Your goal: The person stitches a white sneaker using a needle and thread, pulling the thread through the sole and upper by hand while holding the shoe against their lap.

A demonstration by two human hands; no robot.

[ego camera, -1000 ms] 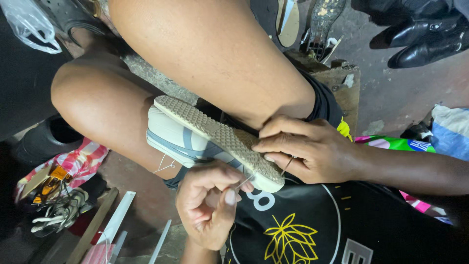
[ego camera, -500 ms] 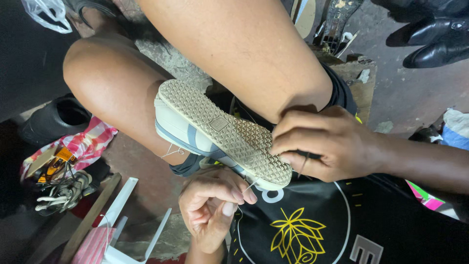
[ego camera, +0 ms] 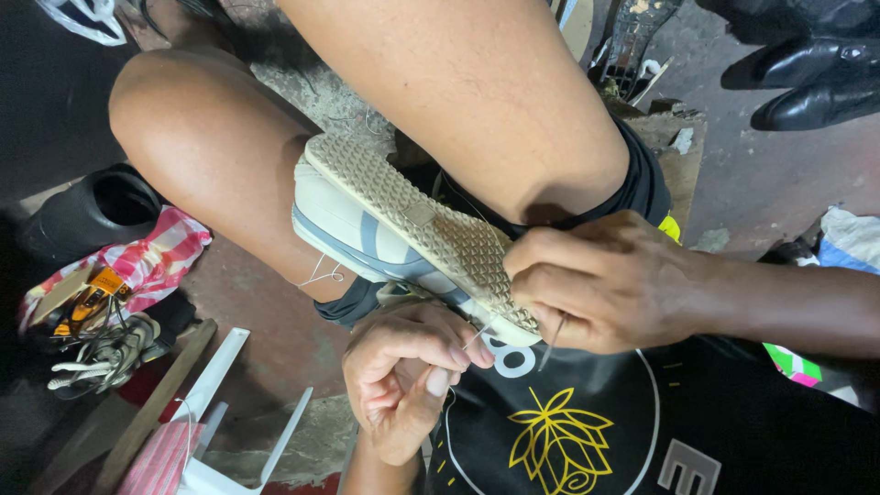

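A view from above of a person seated with bare knees drawn up, stitching the sole of a shoe. At the centre of the frame a white and grey-blue sneaker [ego camera: 367, 234] is wedged between the two thighs, turned so its tan, studded rubber sole [ego camera: 431, 229] faces up and slants from upper left to lower right.

The right hand [ego camera: 605, 280], at centre right, is closed around the lower end of the sneaker, fingers curled over the sole's edge, and a thin metal awl or needle [ego camera: 553, 341] pokes down out of the fist. The left hand [ego camera: 403, 385], at lower centre just below the shoe, has its fingers pinched narrowly on a fine pale thread [ego camera: 478, 335] that runs up to the sole's edge. A loose loop of the same thread [ego camera: 321, 273] hangs against the thigh at centre left.

The sneaker looks light, with a soft upper and a sole that seems flexible yet tough and grippy; it would probably be best gripped at the sole's rim or around the toe or heel end, as the right hand does. The thread appears thin and slippery, calling for a tight fingertip pinch.

Around: black leather shoes [ego camera: 807, 73] at upper right, a black pot [ego camera: 96, 211] at left, a red checked cloth [ego camera: 151, 261] beside it, a wooden stick [ego camera: 151, 408] at lower left.
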